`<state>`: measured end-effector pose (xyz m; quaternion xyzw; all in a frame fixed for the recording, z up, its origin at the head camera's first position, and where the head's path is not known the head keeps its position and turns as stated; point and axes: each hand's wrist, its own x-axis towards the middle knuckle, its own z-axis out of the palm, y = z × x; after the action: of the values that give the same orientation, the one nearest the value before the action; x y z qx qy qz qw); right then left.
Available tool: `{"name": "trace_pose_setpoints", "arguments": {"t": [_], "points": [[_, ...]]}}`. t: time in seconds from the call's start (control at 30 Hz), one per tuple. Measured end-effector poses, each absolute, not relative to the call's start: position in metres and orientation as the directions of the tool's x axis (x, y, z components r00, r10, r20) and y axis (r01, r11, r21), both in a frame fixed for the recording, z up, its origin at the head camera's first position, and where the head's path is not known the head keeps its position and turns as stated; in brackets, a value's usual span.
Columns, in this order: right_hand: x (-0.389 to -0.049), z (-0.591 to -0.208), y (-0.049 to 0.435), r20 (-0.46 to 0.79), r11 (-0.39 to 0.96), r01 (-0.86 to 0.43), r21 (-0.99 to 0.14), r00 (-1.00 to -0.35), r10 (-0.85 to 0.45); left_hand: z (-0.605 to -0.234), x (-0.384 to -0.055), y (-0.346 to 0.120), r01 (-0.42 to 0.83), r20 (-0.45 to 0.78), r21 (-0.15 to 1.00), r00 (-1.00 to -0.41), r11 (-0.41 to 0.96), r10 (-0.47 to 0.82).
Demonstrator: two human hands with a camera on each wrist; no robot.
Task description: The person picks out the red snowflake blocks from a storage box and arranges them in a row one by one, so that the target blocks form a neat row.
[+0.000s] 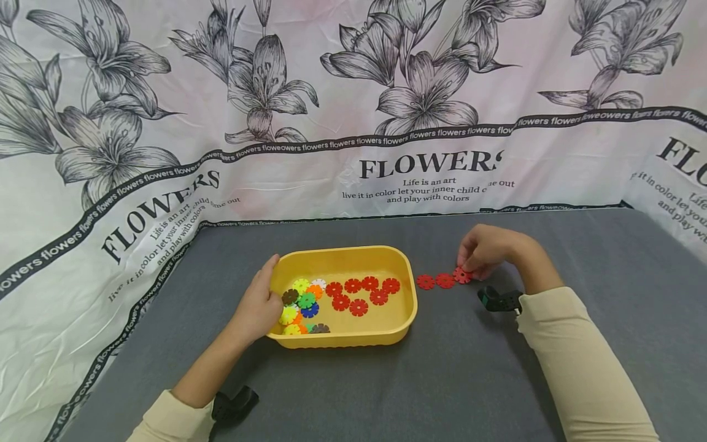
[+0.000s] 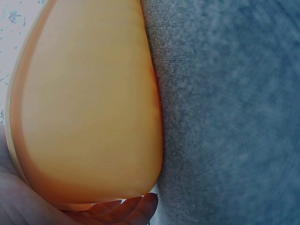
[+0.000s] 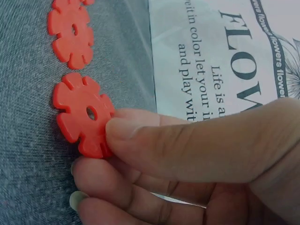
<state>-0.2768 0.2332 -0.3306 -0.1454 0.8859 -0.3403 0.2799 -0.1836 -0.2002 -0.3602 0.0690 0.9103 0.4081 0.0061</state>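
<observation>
At the left end of a yellow plastic basin [image 1: 342, 339], my left hand [image 1: 259, 307] grips the wall, thumb at the rim. In the left wrist view its fingers curl under the basin's [image 2: 89, 103] end. To the right of the basin, my right hand [image 1: 486, 250] pinches a red notched disc [image 1: 462, 275] between thumb and fingers. In the right wrist view this disc [image 3: 75, 117] is slightly tilted over the cloth. Two more red notched discs [image 1: 426, 282] lie in a row between it and the basin. Inside the basin, several red discs [image 1: 358, 307] are spread toward the right.
Mixed notched discs, including a green one [image 1: 306, 299] and a blue one [image 1: 310, 310], are heaped at the basin's left. A dark grey cloth [image 1: 442, 380] covers the table. Behind it hangs a flower-printed curtain [image 1: 298, 184]. Each wrist wears a black camera [image 1: 499, 299].
</observation>
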Motion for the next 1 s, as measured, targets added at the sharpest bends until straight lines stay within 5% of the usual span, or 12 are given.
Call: {"name": "trace_pose_setpoints", "arguments": {"t": [1.0], "points": [[-0.2734,-0.3285,0.2271,-0.435,0.773,-0.092,-0.628,-0.782,-0.447,-0.3596,-0.1835,-0.2005,0.13,0.051,0.729,-0.989,0.672,0.136]]}}
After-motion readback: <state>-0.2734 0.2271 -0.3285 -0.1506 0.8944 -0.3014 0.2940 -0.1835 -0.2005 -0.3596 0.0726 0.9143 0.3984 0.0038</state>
